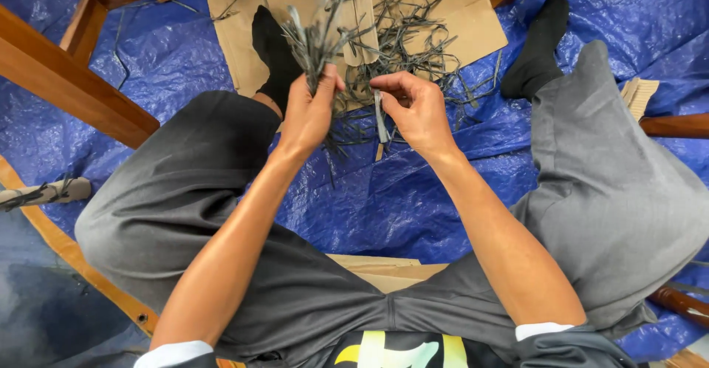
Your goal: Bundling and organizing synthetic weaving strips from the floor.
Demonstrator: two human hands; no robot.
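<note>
My left hand point(309, 109) grips a bundle of grey-green flat strips point(314, 39) that fan upward above its fist. My right hand point(413, 109) pinches a single strip point(380, 120) that hangs down between thumb and fingers, just right of the bundle. Both hands hover over a loose tangle of the same strips point(406, 35) lying on brown cardboard point(458, 13). I sit with grey-trousered legs spread and black socks on my feet.
A blue tarpaulin point(369, 198) covers the floor. Wooden furniture legs and rails point(66, 80) stand at the left and top. More wooden pieces point(676, 125) lie at the right edge. A strip-wrapped rod point(44, 192) lies at far left.
</note>
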